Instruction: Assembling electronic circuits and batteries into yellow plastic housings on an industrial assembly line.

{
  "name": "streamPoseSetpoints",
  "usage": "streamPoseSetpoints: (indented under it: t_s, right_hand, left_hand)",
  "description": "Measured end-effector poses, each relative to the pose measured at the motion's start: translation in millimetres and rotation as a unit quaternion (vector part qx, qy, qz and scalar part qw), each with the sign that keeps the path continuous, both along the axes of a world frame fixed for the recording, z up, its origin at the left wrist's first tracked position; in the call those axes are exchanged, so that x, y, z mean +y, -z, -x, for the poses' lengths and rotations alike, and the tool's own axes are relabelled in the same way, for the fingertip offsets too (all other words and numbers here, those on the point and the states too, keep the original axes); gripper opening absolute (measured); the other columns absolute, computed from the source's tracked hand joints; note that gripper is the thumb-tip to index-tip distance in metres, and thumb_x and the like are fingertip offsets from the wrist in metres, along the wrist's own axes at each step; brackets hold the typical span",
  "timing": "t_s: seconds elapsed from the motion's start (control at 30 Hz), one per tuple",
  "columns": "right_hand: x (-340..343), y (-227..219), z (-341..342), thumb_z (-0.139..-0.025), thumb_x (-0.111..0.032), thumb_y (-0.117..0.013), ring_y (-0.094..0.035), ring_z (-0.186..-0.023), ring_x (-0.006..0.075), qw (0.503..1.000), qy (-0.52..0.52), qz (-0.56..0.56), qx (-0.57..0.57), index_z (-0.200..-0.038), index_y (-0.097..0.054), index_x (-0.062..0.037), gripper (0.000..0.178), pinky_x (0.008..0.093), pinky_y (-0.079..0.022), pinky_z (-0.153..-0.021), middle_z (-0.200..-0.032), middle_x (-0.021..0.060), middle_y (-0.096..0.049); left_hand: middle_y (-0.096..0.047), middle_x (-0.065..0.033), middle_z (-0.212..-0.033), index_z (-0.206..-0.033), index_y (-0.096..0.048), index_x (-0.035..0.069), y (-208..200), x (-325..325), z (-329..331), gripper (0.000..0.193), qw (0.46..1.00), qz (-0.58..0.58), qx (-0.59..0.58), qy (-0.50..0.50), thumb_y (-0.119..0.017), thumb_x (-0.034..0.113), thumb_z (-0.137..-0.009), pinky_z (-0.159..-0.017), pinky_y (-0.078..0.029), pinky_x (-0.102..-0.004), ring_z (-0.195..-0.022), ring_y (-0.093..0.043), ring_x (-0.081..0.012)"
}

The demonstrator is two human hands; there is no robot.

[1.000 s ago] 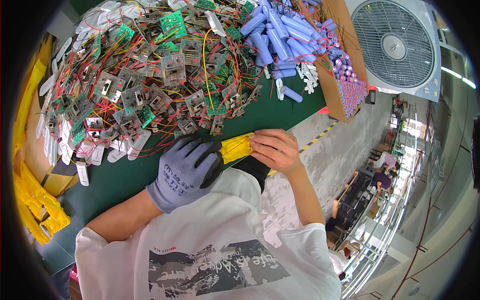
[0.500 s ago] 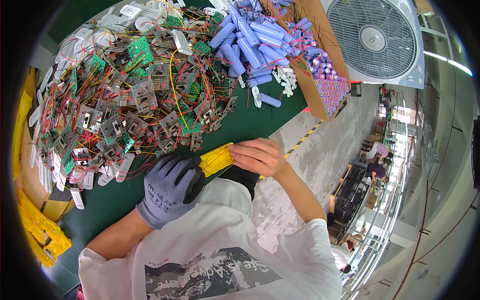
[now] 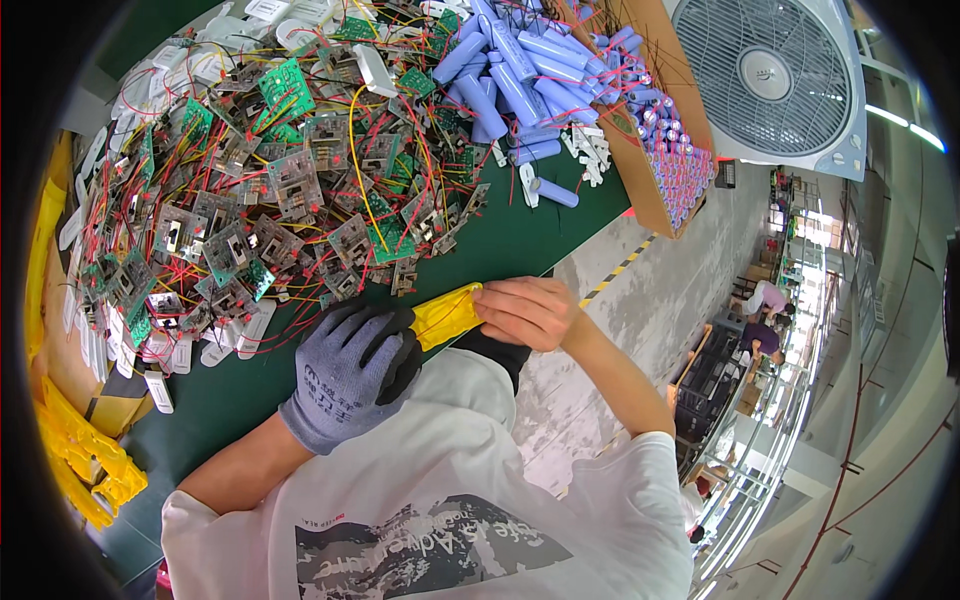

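Note:
My left hand [image 3: 352, 372], in a grey-blue glove with dark fingers, is closed on one end of a glossy yellow piece [image 3: 446, 318]. It is long and narrow, partly hidden by the glove; its exact kind does not show. Bare, my right hand [image 3: 527, 312] pinches the other end between thumb and fingers. Both hands hold the piece tilted, right end higher, just over the near edge of the green table [image 3: 520, 243]. Beyond the left hand spreads a big heap of small circuit boards [image 3: 295, 185] with switches and red and yellow wires.
Blue-purple cylindrical cells [image 3: 520, 95] lie piled beside a cardboard box [image 3: 690, 105] holding more cells. White plastic parts [image 3: 160, 390] show along the heap's edge. Yellow molded pieces [image 3: 85, 455] lie at the left. A box fan [image 3: 770, 75] stands at the far right; several people sit farther off.
The whole view has shifted slightly, so the scene sits a little to the right. Both hands keep hold of the yellow piece, with little change in their grip.

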State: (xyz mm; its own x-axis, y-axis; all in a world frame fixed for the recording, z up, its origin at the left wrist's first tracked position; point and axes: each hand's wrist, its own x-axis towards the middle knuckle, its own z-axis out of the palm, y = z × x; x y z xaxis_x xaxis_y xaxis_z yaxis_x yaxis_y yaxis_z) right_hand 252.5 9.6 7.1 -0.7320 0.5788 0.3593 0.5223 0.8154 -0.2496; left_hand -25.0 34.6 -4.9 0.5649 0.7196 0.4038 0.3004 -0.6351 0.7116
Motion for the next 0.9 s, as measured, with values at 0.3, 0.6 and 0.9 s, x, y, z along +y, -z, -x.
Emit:
streamPoseSetpoints:
  t_s: [0.3,0.6,0.9]
  right_hand:
    - [43.0,-34.2,-26.3,-0.073,-0.012,-0.075,-0.059,-0.092,0.0228,0.91,0.412,0.004,-0.03,-0.098,-0.067,-0.0093,0.026,0.0356,-0.044,-0.079,-0.095,0.0032,-0.066]
    - [33.6,-52.4,-18.6,-0.077,-0.009,-0.072,-0.06,-0.081,0.0156,0.896,0.428,0.103,0.055,-0.1,-0.064,-0.0073,0.025,0.0304,-0.043,-0.068,-0.094,0.0034,-0.065]
    - [-21.9,-18.5,49.2,-0.065,0.012,-0.07,-0.067,-0.088,0.0296,0.809,0.16,0.327,0.462,-0.087,-0.06,0.0028,0.026,0.0363,-0.054,-0.074,-0.091,0.0189,-0.067]
  left_hand:
    - [-0.063,-0.0099,-0.103,-0.089,-0.057,0.008,-2.9,-0.4,1.6,0.033,1.0,0.005,0.012,0.024,-0.074,0.005,-0.061,-0.078,-0.052,-0.0417,-0.087,-0.062,-0.0286]
    - [-0.063,-0.0113,-0.103,-0.086,-0.056,0.007,-3.9,0.0,0.3,0.029,0.999,0.003,0.025,-0.019,-0.072,0.005,-0.062,-0.078,-0.052,-0.0418,-0.085,-0.062,-0.0297]
    - [-0.063,-0.0109,-0.103,-0.088,-0.056,0.007,0.4,-1.0,-1.8,0.033,1.0,-0.002,-0.01,-0.007,-0.074,0.006,-0.059,-0.077,-0.052,-0.0417,-0.085,-0.063,-0.0298]
